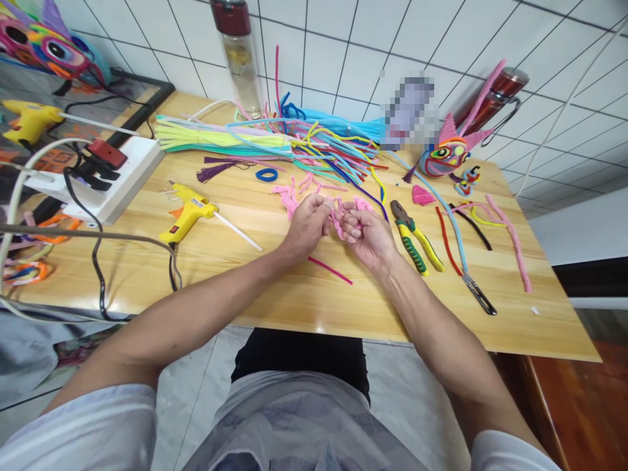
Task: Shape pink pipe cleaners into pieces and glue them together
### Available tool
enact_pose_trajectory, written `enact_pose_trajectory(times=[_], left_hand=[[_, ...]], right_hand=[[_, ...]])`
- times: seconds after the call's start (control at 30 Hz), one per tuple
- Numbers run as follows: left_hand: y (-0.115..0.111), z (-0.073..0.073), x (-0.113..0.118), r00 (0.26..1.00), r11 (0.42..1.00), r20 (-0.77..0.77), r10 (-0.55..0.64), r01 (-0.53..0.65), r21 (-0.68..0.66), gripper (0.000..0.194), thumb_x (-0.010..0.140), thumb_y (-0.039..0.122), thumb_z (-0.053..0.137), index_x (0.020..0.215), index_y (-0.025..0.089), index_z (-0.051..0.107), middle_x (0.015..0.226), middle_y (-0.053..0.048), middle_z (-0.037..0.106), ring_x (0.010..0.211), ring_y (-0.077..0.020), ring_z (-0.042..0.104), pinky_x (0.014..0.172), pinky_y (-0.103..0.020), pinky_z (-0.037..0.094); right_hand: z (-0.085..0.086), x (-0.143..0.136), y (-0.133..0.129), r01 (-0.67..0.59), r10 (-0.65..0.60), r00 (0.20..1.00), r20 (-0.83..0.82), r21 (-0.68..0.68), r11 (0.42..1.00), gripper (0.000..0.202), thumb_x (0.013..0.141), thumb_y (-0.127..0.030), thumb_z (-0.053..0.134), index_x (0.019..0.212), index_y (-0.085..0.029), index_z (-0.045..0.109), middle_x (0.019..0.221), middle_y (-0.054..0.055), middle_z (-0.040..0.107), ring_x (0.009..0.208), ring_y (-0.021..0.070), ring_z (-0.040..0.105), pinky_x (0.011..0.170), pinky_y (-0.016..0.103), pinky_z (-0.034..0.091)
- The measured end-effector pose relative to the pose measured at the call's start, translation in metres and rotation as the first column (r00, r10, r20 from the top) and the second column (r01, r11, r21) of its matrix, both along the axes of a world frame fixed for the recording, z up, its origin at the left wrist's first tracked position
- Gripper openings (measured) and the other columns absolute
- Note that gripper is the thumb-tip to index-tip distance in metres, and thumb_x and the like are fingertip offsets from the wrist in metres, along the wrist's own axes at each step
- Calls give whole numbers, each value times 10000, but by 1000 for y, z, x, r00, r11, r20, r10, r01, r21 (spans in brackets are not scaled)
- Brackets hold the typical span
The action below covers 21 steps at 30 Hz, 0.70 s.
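Note:
My left hand and my right hand are close together above the middle of the wooden table. Between them is a pink pipe cleaner, pinched in the closed fingers of both hands. More bent pink pipe cleaners lie just behind my hands. A dark pink pipe cleaner rests on the wood below my left hand. To the right of my right hand lie pliers with green and yellow handles.
A yellow glue gun with a glue stick lies left, near a white power strip and cables. Bundled pipe cleaners and a glass bottle stand behind. At right are a colourful fish-like figure and a small blade tool.

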<state>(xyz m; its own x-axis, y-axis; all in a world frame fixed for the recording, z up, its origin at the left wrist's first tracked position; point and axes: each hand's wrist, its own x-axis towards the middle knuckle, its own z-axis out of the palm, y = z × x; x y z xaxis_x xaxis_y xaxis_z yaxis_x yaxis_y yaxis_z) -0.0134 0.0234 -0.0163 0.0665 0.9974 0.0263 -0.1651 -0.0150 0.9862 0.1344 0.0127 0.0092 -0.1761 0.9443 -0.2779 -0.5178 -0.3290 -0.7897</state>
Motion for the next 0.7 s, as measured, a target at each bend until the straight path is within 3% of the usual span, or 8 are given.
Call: enact_pose_trajectory(times=[0.13,0.2,0.27,0.37,0.43,0.5,0.57,0.7], left_hand=[[2,4,-9,985,988,-138,102,-84,127,254,1051,353,601,849,228,511,566,72,524,489,-106,502,548,-244,390],[2,7,-11,971,978,-197,134,-97,187,267,1038,381,632,851,226,522,621,62,580,550,-112,575,595,-244,446],[0,9,-12,968,973,-212,136,-90,211,279,1025,408,653,852,223,536,664,51,631,599,-117,635,625,-243,487],[-1,13,-11,976,978,-174,127,-94,187,308,1009,460,668,854,219,557,680,37,673,600,-123,673,604,-237,508],[-2,15,-10,981,981,-143,130,-107,159,323,1006,473,675,845,216,563,665,33,677,596,-125,680,595,-231,515],[-1,17,-9,983,982,-115,141,-125,141,342,1008,467,679,816,212,556,630,36,653,580,-119,664,587,-221,509],[1,17,-9,986,983,-76,149,-140,119,360,1006,467,686,796,208,550,609,39,628,551,-107,630,562,-209,483],[5,14,-8,995,992,2,95,-95,85,336,1010,486,677,865,202,569,673,21,659,545,-93,602,557,-200,469]], right_hand=[[-8,11,9,12,-14,998,68,37,999,184,872,-285,777,964,-223,631,802,8,722,753,162,724,692,297,655],[-14,22,14,-24,3,965,263,75,997,281,875,-424,799,1001,-228,641,920,51,755,838,208,751,732,367,669],[-17,33,17,1,-119,837,535,215,977,375,864,-509,803,1070,-237,647,1024,67,752,845,214,740,734,381,655],[-11,39,12,-16,-525,466,712,601,799,450,859,-525,807,1188,-261,652,1244,102,717,934,230,718,827,418,628],[-3,35,3,-175,-677,325,661,745,643,383,911,-511,757,1197,-272,670,1288,117,709,1028,265,708,913,462,598],[2,26,-4,-394,-699,305,647,754,526,287,947,-489,724,1129,-270,691,1178,108,747,1077,289,702,975,487,563],[1,17,-8,-554,-681,287,674,697,456,207,960,-454,714,1032,-261,698,1037,93,768,1033,290,707,970,483,543],[-11,14,-3,-616,-636,265,725,635,467,165,994,-355,655,874,-247,686,864,71,757,864,257,689,885,441,528]])
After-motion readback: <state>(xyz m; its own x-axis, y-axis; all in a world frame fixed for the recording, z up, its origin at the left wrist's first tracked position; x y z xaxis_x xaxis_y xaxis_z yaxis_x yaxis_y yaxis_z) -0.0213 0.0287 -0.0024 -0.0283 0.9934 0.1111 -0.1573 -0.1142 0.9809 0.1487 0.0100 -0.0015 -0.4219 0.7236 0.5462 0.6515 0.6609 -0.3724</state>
